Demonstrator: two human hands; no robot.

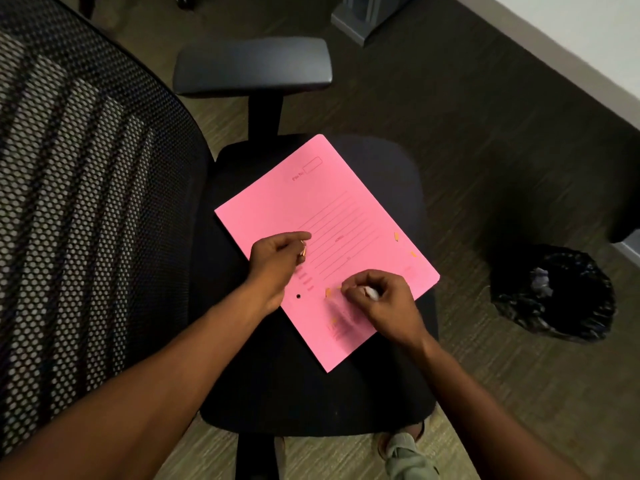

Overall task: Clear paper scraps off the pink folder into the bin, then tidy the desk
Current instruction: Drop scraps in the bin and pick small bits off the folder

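A pink folder (332, 216) lies tilted on the black seat of an office chair (381, 161). Small orange paper scraps lie on it: one near its right edge (396, 236), another below that (413, 253), one by my right fingertips (328, 292), one lower (334, 320). My left hand (277, 261) hovers over the folder's left part, fingers curled on small orange scraps. My right hand (377, 299) rests on the folder's lower part, closed on crumpled white paper (370, 292), its fingertips pinching at a scrap.
A bin (554, 292) lined with a black bag stands on the carpet right of the chair. The chair's mesh backrest (86, 202) fills the left. An armrest (252, 65) rises behind the seat. A white wall (588, 36) runs at top right. A foot (405, 452) shows below.
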